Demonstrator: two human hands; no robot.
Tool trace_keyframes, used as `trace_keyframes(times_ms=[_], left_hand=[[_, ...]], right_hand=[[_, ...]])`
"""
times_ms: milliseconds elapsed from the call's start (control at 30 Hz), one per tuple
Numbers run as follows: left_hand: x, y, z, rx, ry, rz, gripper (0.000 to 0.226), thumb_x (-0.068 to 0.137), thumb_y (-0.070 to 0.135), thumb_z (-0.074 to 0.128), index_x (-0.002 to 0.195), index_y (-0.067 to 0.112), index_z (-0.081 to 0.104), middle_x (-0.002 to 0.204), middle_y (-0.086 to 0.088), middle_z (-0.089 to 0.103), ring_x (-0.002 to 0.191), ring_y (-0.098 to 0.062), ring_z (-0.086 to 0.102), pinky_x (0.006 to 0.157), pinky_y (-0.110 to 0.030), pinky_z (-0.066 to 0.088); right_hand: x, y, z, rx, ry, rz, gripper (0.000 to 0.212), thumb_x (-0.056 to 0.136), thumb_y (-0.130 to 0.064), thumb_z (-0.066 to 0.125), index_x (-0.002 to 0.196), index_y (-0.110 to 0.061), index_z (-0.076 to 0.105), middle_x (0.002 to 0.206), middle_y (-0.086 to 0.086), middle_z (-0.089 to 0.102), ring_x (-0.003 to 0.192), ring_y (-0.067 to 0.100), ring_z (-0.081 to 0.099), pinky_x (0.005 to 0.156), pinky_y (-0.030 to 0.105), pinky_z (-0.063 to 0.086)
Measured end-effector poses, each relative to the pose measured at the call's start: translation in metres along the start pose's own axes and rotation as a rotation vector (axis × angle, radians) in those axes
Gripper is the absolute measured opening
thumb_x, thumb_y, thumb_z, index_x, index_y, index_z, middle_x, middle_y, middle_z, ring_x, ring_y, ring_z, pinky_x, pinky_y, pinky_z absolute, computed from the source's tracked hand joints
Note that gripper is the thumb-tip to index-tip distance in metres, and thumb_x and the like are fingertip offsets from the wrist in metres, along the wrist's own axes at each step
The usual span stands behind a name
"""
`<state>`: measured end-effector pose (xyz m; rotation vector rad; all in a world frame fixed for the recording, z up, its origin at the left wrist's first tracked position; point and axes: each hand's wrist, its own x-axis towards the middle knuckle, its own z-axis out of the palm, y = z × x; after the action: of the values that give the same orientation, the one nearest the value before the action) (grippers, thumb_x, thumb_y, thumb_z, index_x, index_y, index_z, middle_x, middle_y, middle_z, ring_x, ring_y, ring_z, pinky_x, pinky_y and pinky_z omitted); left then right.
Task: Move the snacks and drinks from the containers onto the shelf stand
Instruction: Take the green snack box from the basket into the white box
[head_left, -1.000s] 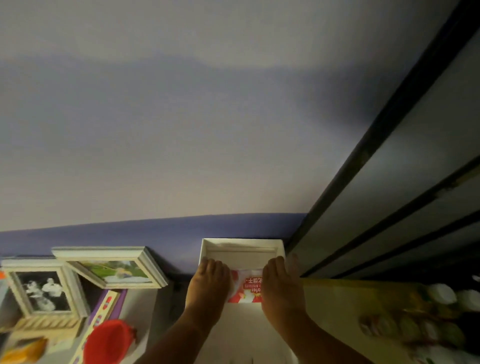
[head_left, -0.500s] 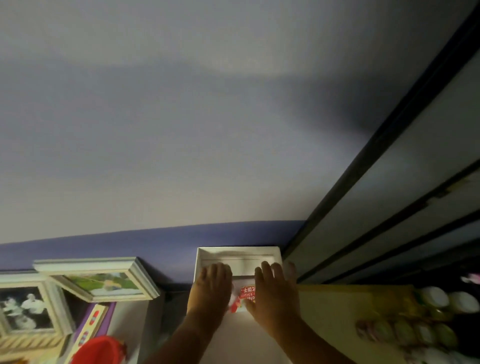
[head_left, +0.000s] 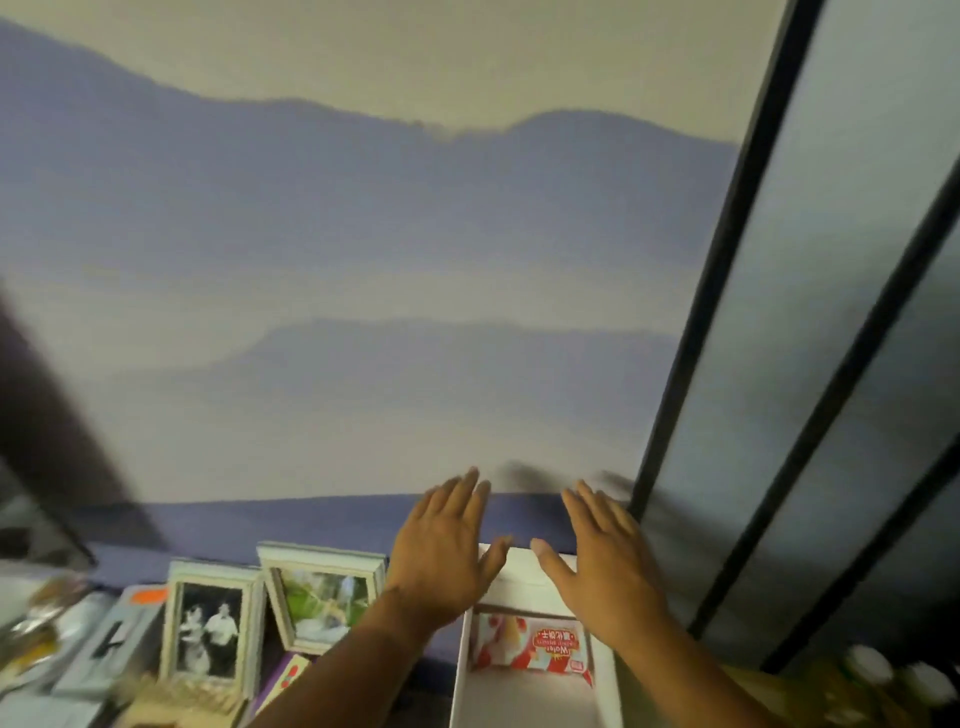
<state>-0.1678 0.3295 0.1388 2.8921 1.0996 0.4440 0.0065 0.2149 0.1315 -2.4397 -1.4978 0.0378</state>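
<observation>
While both hands hover with backs to the camera, the left hand (head_left: 441, 551) shows its fingers (head_left: 457, 499) straight and only slightly apart, thumb angled out toward the other hand, holding nothing; the right hand (head_left: 605, 564) shows the same, its fingers (head_left: 587, 512) extended and a little spread, thumb pointing back toward the left thumb, also holding nothing. Item 1: white shelf compartment (head_left: 535, 577), open-topped, its far wall showing in the gap between the 2 thumbs and its side walls running below the heels of both palms. Item 2: wafer snack packet (head_left: 535, 647), red and white with printed lettering, lying flat inside the compartment against its far wall, below and nearer the camera than both sets of fingertips, just under the right wrist and touched by neither hand. Item 3: 2 framed photographs, a black-and-white portrait frame (head_left: 210, 631) and a pale frame with a green picture (head_left: 322, 597), standing propped to the left of the left forearm, well apart from the fingers. Item 4: wall (head_left: 363, 286), pale above a violet band, directly beyond the fingertips. Item 5: dark vertical bars (head_left: 727, 260) with panels between them, to the right of the right fingers. Item 6: blurred round-capped containers (head_left: 883, 675) at lower right; contents cannot be told.
</observation>
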Motion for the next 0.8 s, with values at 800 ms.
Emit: trace_keyframes(times_ms=[800], left_hand=[[-0.613, -0.235, -0.264, 0.275, 0.021, -0.753, 0.08, 0.092, 0.071, 0.021, 0.157, 0.025, 0.012, 0.165, 0.001, 0.012, 0.15, -0.022, 0.018, 0.121, -0.039, 0.021]], right_hand=[[-0.363, -0.507, 0.032, 0.229, -0.091, -0.734, 0.084, 0.089, -0.074, 0.031, 0.159, -0.028, 0.018, 0.168, -0.004, 0.015, 0.153, 0.025, 0.017, 0.121, 0.046, 0.022]])
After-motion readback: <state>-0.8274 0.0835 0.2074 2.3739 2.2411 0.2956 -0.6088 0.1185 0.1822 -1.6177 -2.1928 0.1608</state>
